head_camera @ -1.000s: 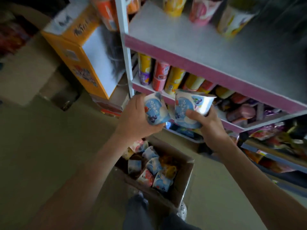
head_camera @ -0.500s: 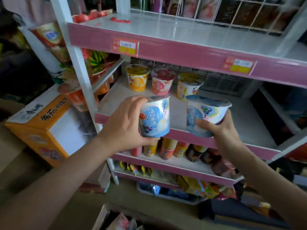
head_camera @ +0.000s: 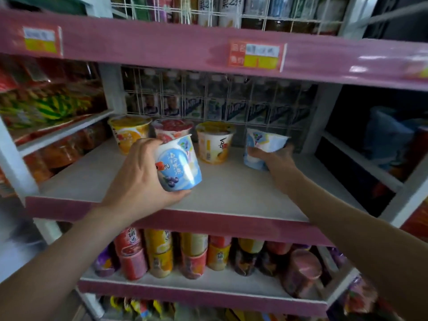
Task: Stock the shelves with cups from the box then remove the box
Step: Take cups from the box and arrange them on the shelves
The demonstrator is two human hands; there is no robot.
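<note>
Nearest you, your left hand [head_camera: 139, 177] is wrapped round a blue cup [head_camera: 178, 165], thumb under its base and fingers behind its side. It holds the cup over the front part of the shelf [head_camera: 231, 193]. The cup is tilted, its lid leaning up and away from you. I cannot tell whether its base touches the board.

Further in, your right hand [head_camera: 275, 158] grips a second blue cup [head_camera: 261, 147] from below and behind. This cup is also tilted, its lid tipped to the right and its base low over the shelf.

At the back stand an orange cup [head_camera: 128, 133], a red cup [head_camera: 172, 128] and a yellow cup [head_camera: 215, 144], upright in a row against the wire grid [head_camera: 208, 100]. Your right cup sits just beside the yellow one, on its right, so the free place in the row is already under your right hand.

That hand looks much the nearer to setting down. It probably needs only to stand the cup upright and let go. Your left cup has the whole depth of the shelf ahead of it, with the row straight beyond.

The box is out of sight.
</note>
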